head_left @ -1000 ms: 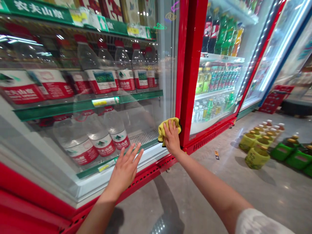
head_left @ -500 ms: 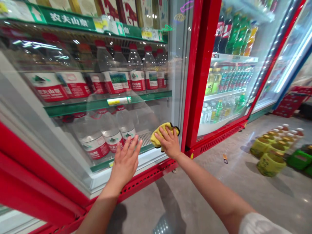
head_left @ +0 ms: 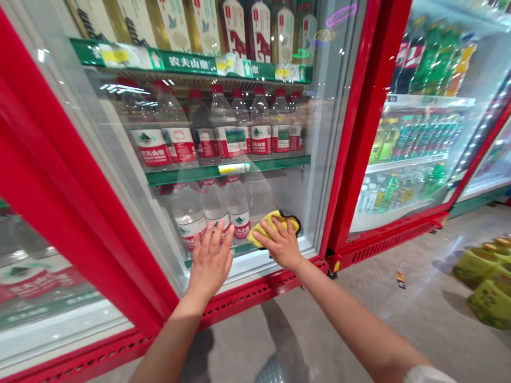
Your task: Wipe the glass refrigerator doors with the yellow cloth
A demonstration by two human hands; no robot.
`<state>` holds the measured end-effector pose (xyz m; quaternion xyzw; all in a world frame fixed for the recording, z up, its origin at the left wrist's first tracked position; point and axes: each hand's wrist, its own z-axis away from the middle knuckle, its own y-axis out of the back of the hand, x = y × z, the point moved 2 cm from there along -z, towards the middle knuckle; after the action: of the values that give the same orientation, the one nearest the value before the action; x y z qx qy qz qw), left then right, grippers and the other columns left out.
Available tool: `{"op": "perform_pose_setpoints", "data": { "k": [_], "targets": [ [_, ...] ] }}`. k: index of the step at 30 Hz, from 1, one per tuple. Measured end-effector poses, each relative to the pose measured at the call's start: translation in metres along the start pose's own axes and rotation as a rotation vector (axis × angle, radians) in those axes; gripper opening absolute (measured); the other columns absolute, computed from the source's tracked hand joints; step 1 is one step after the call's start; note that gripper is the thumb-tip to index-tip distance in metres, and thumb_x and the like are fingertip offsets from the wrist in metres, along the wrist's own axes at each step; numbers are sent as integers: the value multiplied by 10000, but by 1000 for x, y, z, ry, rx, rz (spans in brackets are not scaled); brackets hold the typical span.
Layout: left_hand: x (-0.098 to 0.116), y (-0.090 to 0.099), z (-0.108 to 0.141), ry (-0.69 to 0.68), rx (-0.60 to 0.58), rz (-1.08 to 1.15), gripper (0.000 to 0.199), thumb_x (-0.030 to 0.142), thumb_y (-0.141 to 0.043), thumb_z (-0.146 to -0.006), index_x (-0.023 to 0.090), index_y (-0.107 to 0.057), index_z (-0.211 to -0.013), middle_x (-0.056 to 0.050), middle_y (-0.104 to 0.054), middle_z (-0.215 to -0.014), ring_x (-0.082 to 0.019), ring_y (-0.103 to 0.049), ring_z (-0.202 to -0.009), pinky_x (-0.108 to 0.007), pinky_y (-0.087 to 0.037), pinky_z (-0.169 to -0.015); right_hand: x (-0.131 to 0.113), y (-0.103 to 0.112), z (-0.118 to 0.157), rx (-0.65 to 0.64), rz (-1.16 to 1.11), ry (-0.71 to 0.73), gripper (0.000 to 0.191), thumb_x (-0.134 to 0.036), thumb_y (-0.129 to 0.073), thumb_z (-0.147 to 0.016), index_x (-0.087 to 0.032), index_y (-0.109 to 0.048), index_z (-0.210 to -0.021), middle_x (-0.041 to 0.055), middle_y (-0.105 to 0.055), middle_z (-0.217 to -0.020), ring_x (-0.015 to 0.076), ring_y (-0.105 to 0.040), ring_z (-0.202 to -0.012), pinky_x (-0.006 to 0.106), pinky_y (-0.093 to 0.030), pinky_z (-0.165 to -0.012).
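Right hand point(head_left: 280, 246): fingers spread, pressing a yellow cloth point(head_left: 268, 230) flat against the lower part of the glass door point(head_left: 297, 197). Left hand point(head_left: 209, 265): open, spread, just beside the cloth. Behind the glass door: shelved bottled water point(head_left: 237, 213). Right of the glass door: red door frame point(head_left: 361, 133).

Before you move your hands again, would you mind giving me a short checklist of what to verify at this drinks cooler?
Right hand on the yellow cloth: ok, pressed flat against the glass door.
Left hand: ok, open and holding nothing, beside the cloth.
Left palm touching the glass: cannot tell.
Door closed: ok, it looks shut in its red frame.
Water bottles behind the glass: ok, upright on their shelf.
Floor near the door: not ok, a small orange scrap lies on it.
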<state>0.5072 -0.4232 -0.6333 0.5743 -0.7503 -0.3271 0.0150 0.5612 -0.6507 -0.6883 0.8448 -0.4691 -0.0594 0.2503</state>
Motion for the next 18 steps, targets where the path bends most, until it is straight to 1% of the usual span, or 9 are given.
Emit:
{"op": "perform_pose_setpoints", "data": {
  "k": [2,4,7,9,11,13,15,16,18],
  "targets": [
    [-8,5,6,9,-24,1,884,269,-627,-910,303,-99,-1617,-73,-163,-1693,-256,-74,-1579,-535,-61,-1289,23,2,14,54,-22,-76,550,-146,-525,-907,-412,-584,-1385,24,-576,-1482,266,-365,-1474,592,-176,-1226],
    [-15,10,13,17,-49,3,894,251,-629,-904,320,-92,-1615,-66,-199,-1686,-261,-107,-1576,-535,-62,-1290,33,4,4,166,-75,-237,597,-116,-466,-899,-367,-542,-1436,51,-505,-1542,282,-320,-1502,613,-231,-1208],
    [-21,14,21,24,-77,2,900,244,-630,-900,309,-87,-1615,-71,-227,-1679,-259,-126,-1574,-521,-72,-1292,5,4,-36,313,-139,-462,704,-102,-417,-888,-312,-371,-1558,80,-281,-1667,319,-115,-1569,664,-219,-1196],
    [-23,15,26,25,-85,-7,896,254,-633,-901,290,-96,-1617,-81,-244,-1673,-255,-106,-1577,-514,-72,-1293,-27,0,-59,299,-130,-512,706,-161,-455,-913,-283,-301,-1591,100,-190,-1694,349,-17,-1575,694,-174,-1193],
    [-23,15,29,25,-88,-19,890,256,-638,-898,283,-114,-1617,-84,-263,-1667,-251,-85,-1579,-514,-67,-1293,-53,-4,-65,212,-97,-418,670,-256,-526,-936,-289,-336,-1577,107,-232,-1682,363,-29,-1573,686,-148,-1199],
    [-25,17,32,25,-89,-34,877,250,-639,-894,293,-139,-1614,-75,-275,-1664,-250,-70,-1580,-521,-58,-1292,-63,-7,-53,136,-62,-201,596,-287,-576,-940,-350,-439,-1517,75,-388,-1620,329,-142,-1562,629,-145,-1221],
    [-30,19,36,31,-84,-60,855,239,-635,-893,312,-172,-1608,-64,-273,-1666,-251,-54,-1581,-533,-44,-1289,-55,-7,-34,139,-29,6,525,-225,-582,-943,-406,-533,-1434,32,-537,-1512,267,-290,-1514,546,-171,-1236],
    [-33,21,38,35,-79,-77,843,234,-633,-891,323,-192,-1604,-59,-267,-1668,-249,-45,-1581,-538,-34,-1288,-46,-5,-27,178,-11,52,510,-190,-575,-943,-417,-567,-1399,24,-582,-1462,245,-355,-1477,508,-202,-1231],
    [-39,26,42,41,-64,-110,824,227,-633,-888,343,-226,-1594,-49,-249,-1674,-241,-26,-1580,-537,-12,-1287,-28,1,-26,318,25,12,484,-165,-569,-944,-414,-612,-1357,36,-618,-1390,236,-448,-1399,463,-290,-1192]
  ]
}}
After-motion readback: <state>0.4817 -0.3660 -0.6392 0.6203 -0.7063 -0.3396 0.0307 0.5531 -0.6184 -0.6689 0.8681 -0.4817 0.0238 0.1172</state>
